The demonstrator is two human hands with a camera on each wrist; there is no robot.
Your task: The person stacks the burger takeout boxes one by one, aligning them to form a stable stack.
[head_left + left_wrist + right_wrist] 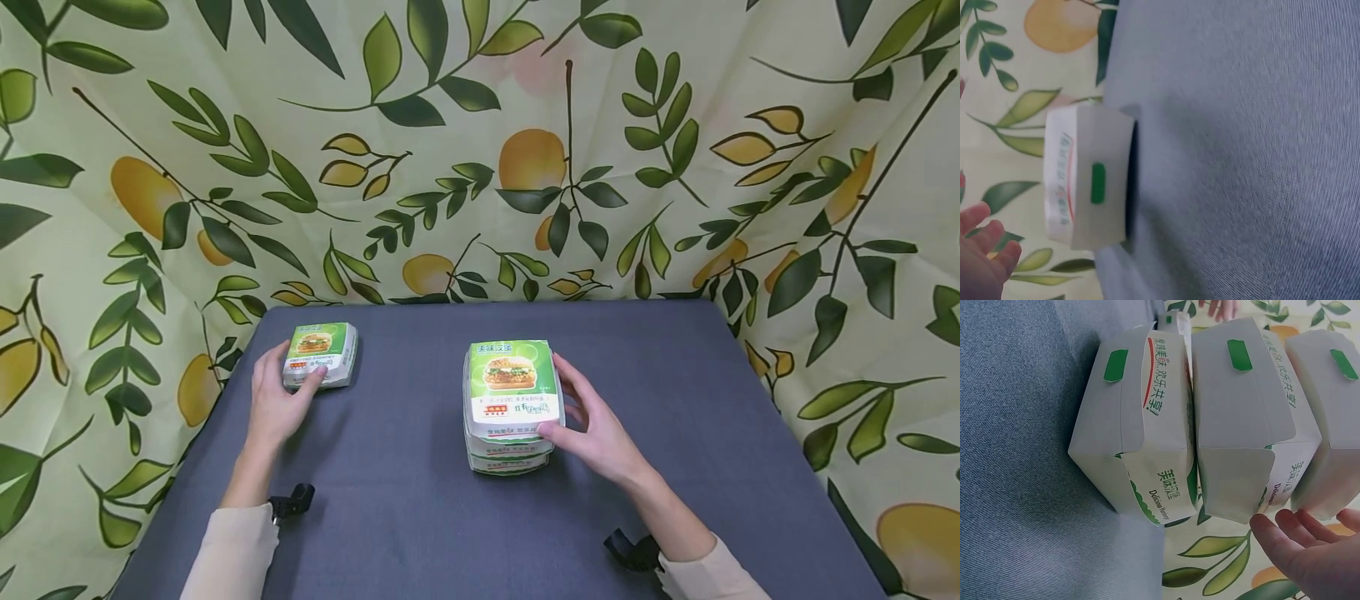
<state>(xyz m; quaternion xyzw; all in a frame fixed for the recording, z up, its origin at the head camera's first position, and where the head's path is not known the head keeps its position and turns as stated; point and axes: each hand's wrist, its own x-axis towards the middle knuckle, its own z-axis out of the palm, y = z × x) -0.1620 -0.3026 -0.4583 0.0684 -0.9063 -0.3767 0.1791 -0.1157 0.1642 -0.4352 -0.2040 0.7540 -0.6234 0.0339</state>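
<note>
My left hand reaches over the left side of a single closed burger box, its thumb overlapping the near right corner. The left wrist view shows this burger box from its printed side, a gap between it and the curved fingers. Right of centre, several matching burger boxes stand stacked, the top box showing a green burger picture. Along the stack's right side lies my right hand, thumb at the near corner. Its fingertips are right beside the middle box and the top box in the right wrist view.
A dark blue-grey cloth covers the table. Behind and at both sides hangs a leaf-and-fruit curtain. Black wrist mounts sit at both cuffs.
</note>
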